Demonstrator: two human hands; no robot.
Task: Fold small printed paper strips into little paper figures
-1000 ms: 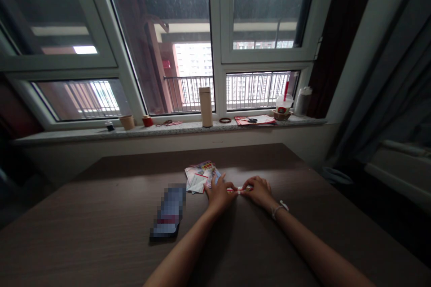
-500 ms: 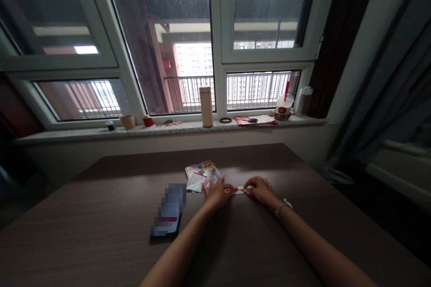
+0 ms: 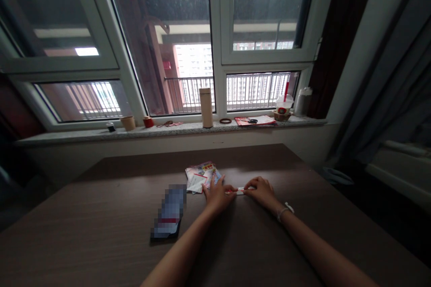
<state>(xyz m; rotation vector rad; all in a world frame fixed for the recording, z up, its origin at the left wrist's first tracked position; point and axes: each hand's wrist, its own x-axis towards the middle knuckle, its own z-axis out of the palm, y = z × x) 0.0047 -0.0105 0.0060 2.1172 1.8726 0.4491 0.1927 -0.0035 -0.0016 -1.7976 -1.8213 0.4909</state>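
My left hand (image 3: 217,196) and right hand (image 3: 260,190) are both down on the dark wood table (image 3: 101,233), fingertips pinched on a small folded paper strip (image 3: 239,191), white with red marks, held flat between them; left takes its left end, right takes its right end. Strip sits near the table's middle, just right of a loose pile of printed leaflets (image 3: 201,175); my left hand's raised finger is touching or almost touching that pile, can't tell which. White band on my right wrist (image 3: 285,210). Dark phone-like slab (image 3: 169,212) lies left of my left forearm, apart from it. On the windowsill (image 3: 67,133): tall beige flask (image 3: 205,107), drink cup with red straw (image 3: 283,103), small red pot (image 3: 147,121), tan cup (image 3: 128,122)
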